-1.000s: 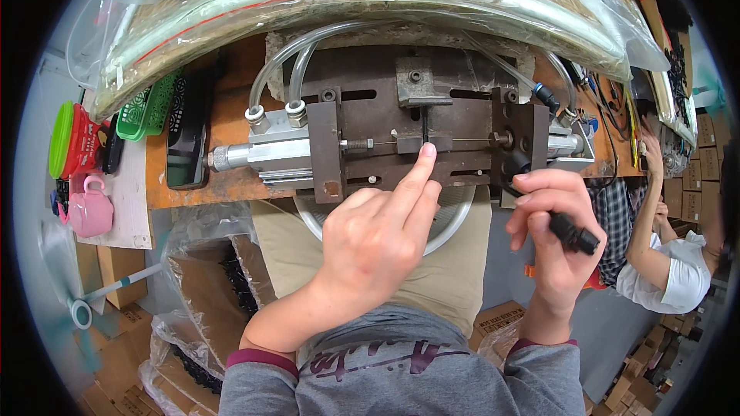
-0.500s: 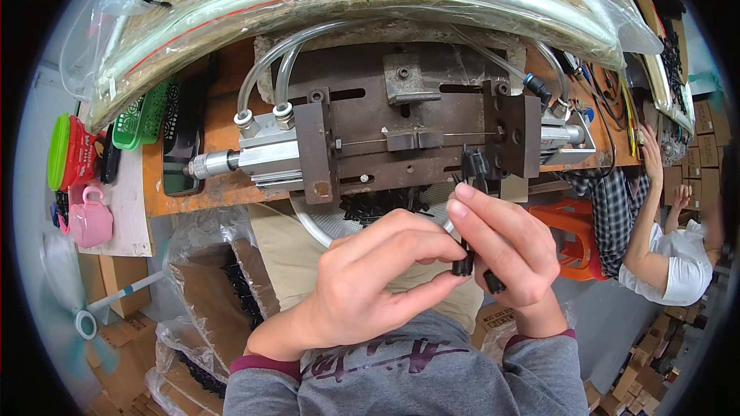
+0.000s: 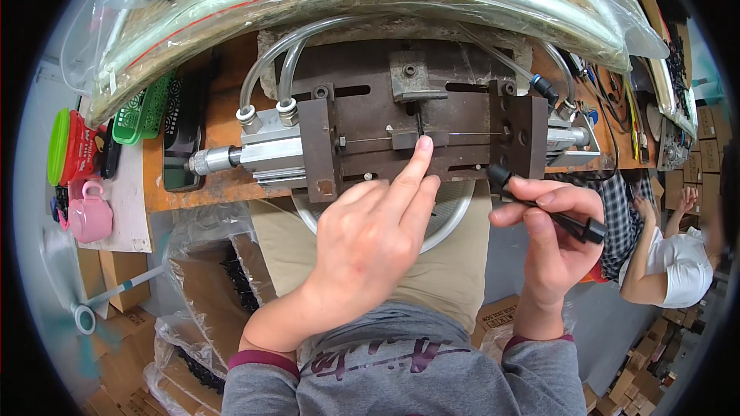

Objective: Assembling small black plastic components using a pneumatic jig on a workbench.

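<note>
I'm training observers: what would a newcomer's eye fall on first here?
Probably the left hand, mid-picture, its index fingertip at a small block on the dark metal fixture. To its right, the right hand grips slim black parts. At far left, a bright pink cup stands out.

Top [image 3: 482,397]: grey, faintly flecked, long-sleeved. Print [image 3: 385,358]: dark purple, brush-script lettering, slanted, with ragged strokes, across the front. Left sleeve [image 3: 258,394]: same grey, loose, creased. Left cuff [image 3: 262,360]: maroon, narrow band. Right sleeve [image 3: 546,377]: grey, matching, folded in soft wrinkles. Right cuff [image 3: 537,340]: maroon, matching band. Trousers [image 3: 289,250]: beige, plain, matte. Left hand [image 3: 366,235] and right hand [image 3: 559,243]: bare, ungloved; left forearm [image 3: 281,320]: bare to the cuff.
</note>
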`<state>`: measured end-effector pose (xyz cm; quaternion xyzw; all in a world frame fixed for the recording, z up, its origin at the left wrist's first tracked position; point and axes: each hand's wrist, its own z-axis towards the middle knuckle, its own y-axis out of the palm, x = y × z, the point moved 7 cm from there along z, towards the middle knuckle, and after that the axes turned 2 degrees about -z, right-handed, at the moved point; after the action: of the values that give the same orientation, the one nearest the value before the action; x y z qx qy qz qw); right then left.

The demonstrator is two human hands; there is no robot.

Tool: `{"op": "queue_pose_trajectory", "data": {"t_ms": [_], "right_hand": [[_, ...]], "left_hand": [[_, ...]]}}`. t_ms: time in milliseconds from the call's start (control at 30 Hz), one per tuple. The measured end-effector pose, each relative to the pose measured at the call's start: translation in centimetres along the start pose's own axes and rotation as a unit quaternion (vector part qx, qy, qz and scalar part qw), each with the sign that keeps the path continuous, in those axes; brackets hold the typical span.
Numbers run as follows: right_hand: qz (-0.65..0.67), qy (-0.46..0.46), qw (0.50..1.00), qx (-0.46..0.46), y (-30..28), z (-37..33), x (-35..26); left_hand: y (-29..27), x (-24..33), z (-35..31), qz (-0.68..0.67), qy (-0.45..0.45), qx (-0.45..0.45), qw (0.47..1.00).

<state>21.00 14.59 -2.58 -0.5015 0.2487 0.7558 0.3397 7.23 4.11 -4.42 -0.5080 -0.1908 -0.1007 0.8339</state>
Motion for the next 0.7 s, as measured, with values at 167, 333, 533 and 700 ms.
{"op": "queue_pose_trajectory", "data": {"t_ms": [167, 333, 533, 700], "right_hand": [[0.163, 0.14, 0.977, -0.01, -0.3, -0.3, 2.2], [0.306, 0.249, 0.915, -0.08, 1.8, -0.4, 3.5], [0.315, 0.189, 0.93, -0.01, 0.1, 1.1, 3.0], [0.152, 0.091, 0.984, 0.033, -1.2, 1.1, 1.9]], "left_hand": [[-0.7, 0.0, 0.3, -0.033, -0.018, -0.004, 0.999], [-1.9, 0.8, -0.3, -0.368, -0.04, -0.007, 0.929], [-3.9, 1.3, -0.8, -0.39, 0.007, 0.004, 0.921], [-2.3, 0.6, -1.0, -0.106, -0.033, 0.069, 0.991]]}}
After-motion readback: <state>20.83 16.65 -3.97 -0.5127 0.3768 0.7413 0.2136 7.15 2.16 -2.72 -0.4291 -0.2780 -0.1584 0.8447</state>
